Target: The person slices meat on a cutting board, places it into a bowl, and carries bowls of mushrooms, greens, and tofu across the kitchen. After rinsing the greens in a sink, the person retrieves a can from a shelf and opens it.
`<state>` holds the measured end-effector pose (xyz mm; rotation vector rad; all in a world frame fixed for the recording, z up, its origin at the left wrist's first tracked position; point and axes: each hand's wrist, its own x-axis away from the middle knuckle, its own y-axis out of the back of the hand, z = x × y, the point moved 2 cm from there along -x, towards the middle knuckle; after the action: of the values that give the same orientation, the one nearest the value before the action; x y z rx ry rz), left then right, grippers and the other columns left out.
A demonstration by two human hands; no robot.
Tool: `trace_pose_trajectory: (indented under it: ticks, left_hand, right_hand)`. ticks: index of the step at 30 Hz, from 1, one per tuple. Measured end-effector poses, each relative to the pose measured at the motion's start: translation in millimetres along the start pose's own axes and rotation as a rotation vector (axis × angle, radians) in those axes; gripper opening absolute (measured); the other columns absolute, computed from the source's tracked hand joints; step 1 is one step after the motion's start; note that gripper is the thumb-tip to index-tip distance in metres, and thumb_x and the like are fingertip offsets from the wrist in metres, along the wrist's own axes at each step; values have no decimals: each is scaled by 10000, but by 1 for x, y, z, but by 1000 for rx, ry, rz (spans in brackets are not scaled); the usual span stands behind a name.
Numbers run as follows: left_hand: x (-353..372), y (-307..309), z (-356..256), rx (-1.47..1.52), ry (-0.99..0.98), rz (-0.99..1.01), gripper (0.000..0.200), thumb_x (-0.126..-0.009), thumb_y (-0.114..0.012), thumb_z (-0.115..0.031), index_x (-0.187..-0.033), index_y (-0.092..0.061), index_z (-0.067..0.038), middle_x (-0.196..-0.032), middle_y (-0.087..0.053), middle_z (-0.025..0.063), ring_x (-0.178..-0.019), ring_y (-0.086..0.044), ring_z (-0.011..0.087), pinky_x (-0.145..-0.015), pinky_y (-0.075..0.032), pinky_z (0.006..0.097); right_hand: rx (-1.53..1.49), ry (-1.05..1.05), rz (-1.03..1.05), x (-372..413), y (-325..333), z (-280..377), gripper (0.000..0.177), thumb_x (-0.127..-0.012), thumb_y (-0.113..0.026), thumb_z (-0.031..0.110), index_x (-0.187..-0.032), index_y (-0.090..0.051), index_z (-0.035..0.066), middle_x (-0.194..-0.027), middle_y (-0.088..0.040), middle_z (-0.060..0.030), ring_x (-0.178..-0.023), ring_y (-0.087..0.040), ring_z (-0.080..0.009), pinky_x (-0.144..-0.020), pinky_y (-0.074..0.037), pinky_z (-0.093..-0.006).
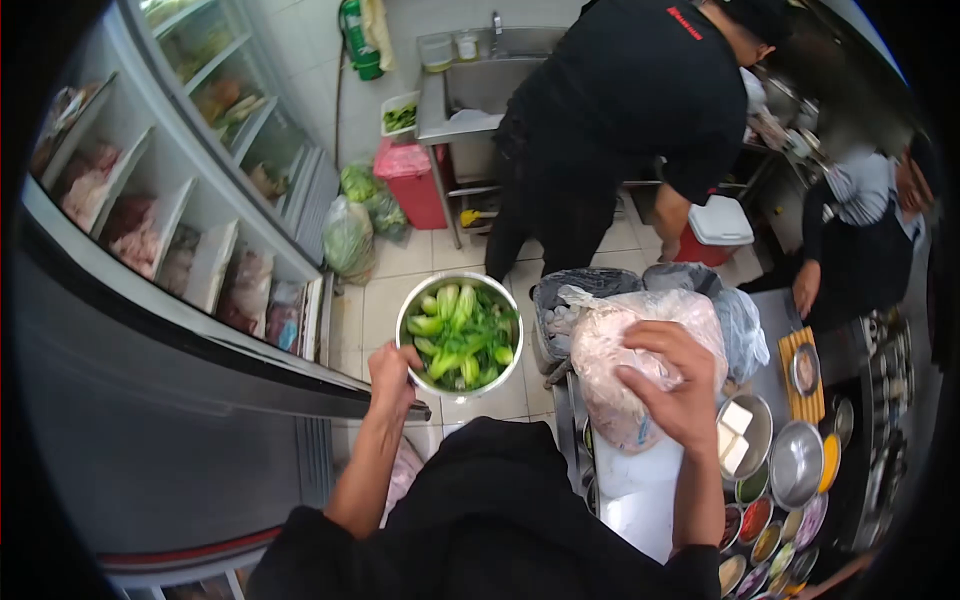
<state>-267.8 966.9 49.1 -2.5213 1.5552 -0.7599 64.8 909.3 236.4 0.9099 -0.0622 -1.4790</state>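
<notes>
My left hand (392,372) grips the rim of a round steel bowl (459,281) filled with green bok choy (462,335), holding it out over the tiled floor. My right hand (675,385) is closed on a clear plastic bag of pale raw meat (610,360) that rests over the white cutting board (630,490) on the counter. Next to that hand stands a steel bowl with white tofu blocks (740,432).
A glass-door fridge (180,230) lines the left side. Two people in dark clothes work ahead, one at the sink (480,90), one at the right (850,240). A bin with a black liner (580,290), bagged greens (350,235) and many small seasoning bowls (775,530) surround me.
</notes>
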Motion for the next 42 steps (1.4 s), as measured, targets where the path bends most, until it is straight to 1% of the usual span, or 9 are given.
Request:
trace_pose_trajectory:
  ticks: [6,9,16,20,24,26,30,35,42]
  left_hand:
    - [-82,-9,-26,141,-67,-170,67,-585,-508,31,-592,-551,-19,-568,-494,84,-411,-421,191,-372,-310,312]
    - [-124,-8,-49,233,-96,-234,68,-581,-507,26,-578,-554,-23,-545,-481,81,-385,-407,184,-361,-298,292]
    - [-227,1,-103,324,-229,-403,47,-556,-528,20,-543,-537,-24,-539,-476,68,-356,-393,160,-339,-285,273]
    - [-280,6,-119,307,-262,-477,43,-562,-524,13,-570,-534,-29,-561,-504,69,-367,-400,160,-341,-299,273]
    - [-321,5,-115,333,-250,-460,65,-573,-516,15,-620,-534,-27,-590,-519,75,-392,-410,144,-350,-305,266]
    - [-338,-2,-115,334,-199,-468,59,-574,-513,19,-613,-538,-17,-567,-501,72,-373,-407,146,-336,-297,272]
    - [-372,-22,-125,371,-101,-395,68,-553,-523,31,-601,-542,-12,-546,-490,76,-352,-397,157,-329,-296,276]
    - [-437,-46,-140,333,-52,-365,147,-526,-531,66,-632,-504,-32,-558,-481,59,-366,-398,161,-344,-296,283]
    - [-488,-18,-189,380,-76,-339,169,-549,-523,50,-704,-536,-17,-602,-500,42,-411,-441,160,-348,-306,278]
  right_hand:
    - [-22,-193,8,-17,28,-44,232,-685,-775,33,-900,-688,27,-983,-683,-110,-940,-639,-236,-836,-483,-316]
    - [18,-144,53,-48,21,-49,223,-695,-775,47,-900,-689,30,-985,-683,-113,-940,-641,-246,-837,-483,-327]
    - [36,-50,163,-151,-43,-70,229,-689,-790,66,-892,-690,28,-971,-685,-117,-937,-646,-262,-843,-487,-337]
    - [20,-111,291,-189,-84,-76,227,-698,-789,65,-897,-689,23,-967,-686,-119,-942,-649,-264,-839,-495,-343]
    - [-229,-334,317,-195,-115,-90,195,-741,-768,48,-913,-686,5,-961,-686,-117,-961,-641,-239,-848,-498,-337]
    - [-382,-507,289,-196,-137,-107,194,-775,-732,6,-963,-683,-2,-1026,-666,-109,-965,-628,-187,-808,-508,-289]
    - [-495,-629,292,-219,-197,-132,206,-814,-682,-16,-1018,-673,4,-1052,-654,-93,-943,-616,-148,-794,-510,-268]
    - [-568,-556,331,-288,-263,-159,205,-834,-676,14,-1038,-669,10,-1039,-661,-70,-924,-614,-126,-779,-498,-261]
    - [-656,-466,416,-389,-354,-184,207,-871,-647,23,-1078,-652,26,-1019,-630,-40,-912,-588,-96,-792,-479,-250]
